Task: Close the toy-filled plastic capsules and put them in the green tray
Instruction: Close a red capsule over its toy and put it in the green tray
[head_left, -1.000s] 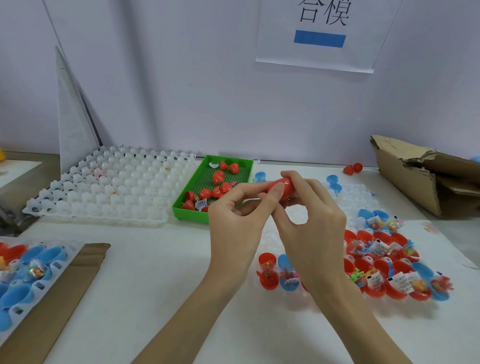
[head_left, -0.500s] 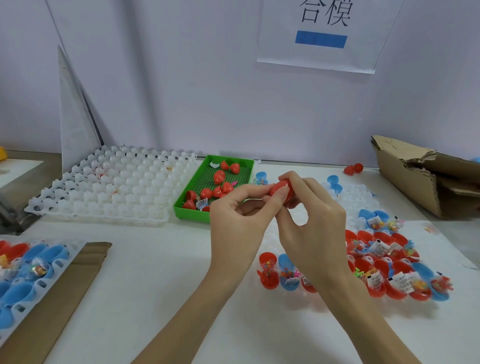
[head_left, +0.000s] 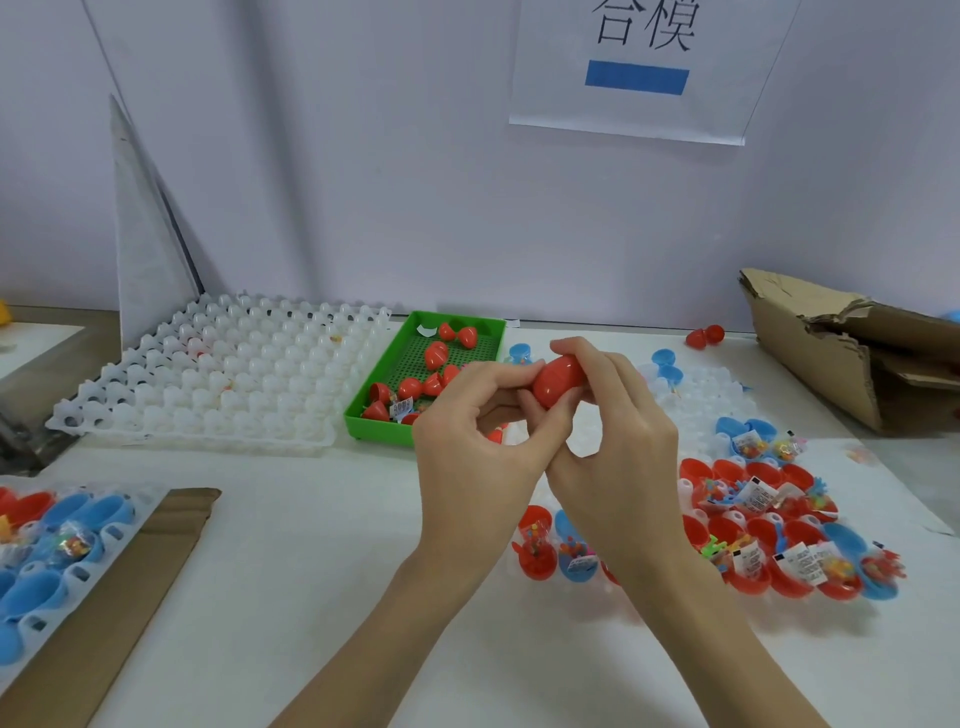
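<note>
Together, both hands held one red capsule (head_left: 558, 378) above the white counter (head_left: 322, 571). The left hand (head_left: 475, 457) curled in from the left, its thumb and fingertips pinching the capsule's near end, while the right hand (head_left: 618, 457) wrapped over the far end with its fingers arched across the top. The capsule's two halves looked joined, though the seam was partly hidden by fingers.

Just behind and left of the hands sat the green tray (head_left: 491, 327), holding several red capsules and a small printed slip. Left of the tray, touching or nearly touching it, lay a large white moulded holder (head_left: 218, 384) with rows of round cups. Under and right of the hands, another white holder (head_left: 706, 395) carried open red and blue capsule halves (head_left: 769, 525) filled with small toys and paper labels; two more open halves stood near the right forearm. At the near left edge, a third holder of blue and red halves (head_left: 47, 545) rested on a strip of cardboard (head_left: 119, 597). A torn cardboard box (head_left: 841, 358) stood at the far right, with a stray red capsule (head_left: 704, 336) on the counter beside it. A paper sign (head_left: 644, 67) hung on the wall behind.
</note>
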